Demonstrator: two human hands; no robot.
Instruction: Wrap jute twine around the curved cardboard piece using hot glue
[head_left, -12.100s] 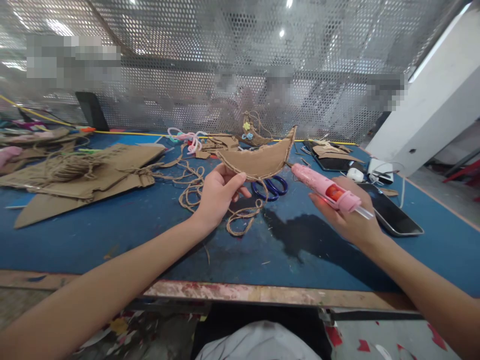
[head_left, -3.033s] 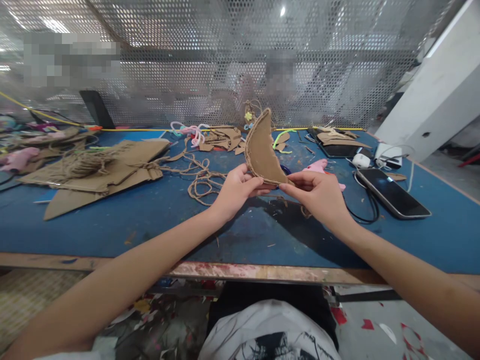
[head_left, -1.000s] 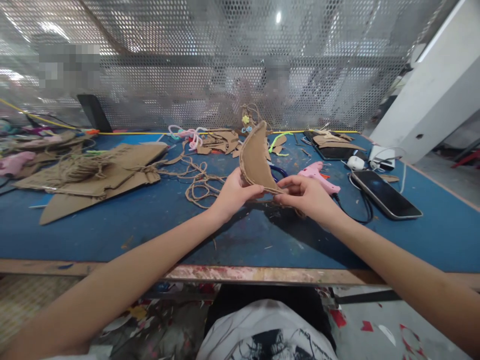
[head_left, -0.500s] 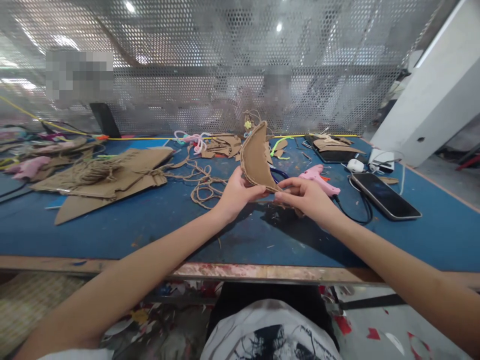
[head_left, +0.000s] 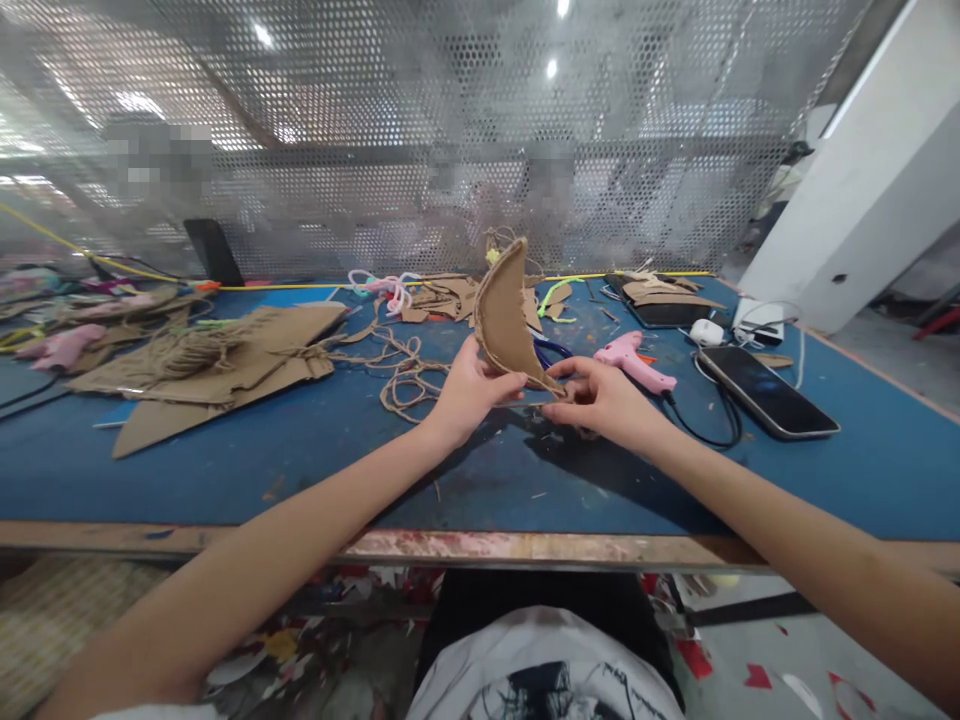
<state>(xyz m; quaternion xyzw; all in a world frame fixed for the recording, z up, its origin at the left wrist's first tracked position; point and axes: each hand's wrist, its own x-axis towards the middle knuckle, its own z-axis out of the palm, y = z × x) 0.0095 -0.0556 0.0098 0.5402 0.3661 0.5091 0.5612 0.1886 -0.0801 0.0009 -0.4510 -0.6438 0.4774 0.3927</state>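
A crescent-shaped cardboard piece point(head_left: 506, 310) stands tilted above the table, with twine running along its curved edge. My left hand point(head_left: 469, 395) grips its lower left side, thumb in front and fingers behind. At the piece's lower right tip, my right hand point(head_left: 604, 400) is closed on the twine point(head_left: 574, 390); its fingertips partly hide the hold. Loose loops of the same twine lie on the table left of my left hand. Behind the cardboard, the blue handles of what look like scissors point(head_left: 551, 350) show in part.
A pink glue gun point(head_left: 637, 362) with a black cord and a phone point(head_left: 769, 392) lie to the right. Large cardboard sheets point(head_left: 247, 350) carry a twine bundle at left. Cardboard scraps and pipe cleaners line the back, before a perforated metal screen point(head_left: 360, 150).
The cardboard crescent has shifted slightly left and tipped a little. My right fingers have spread somewhat around its tip, showing more twine. The camera view has moved slightly.
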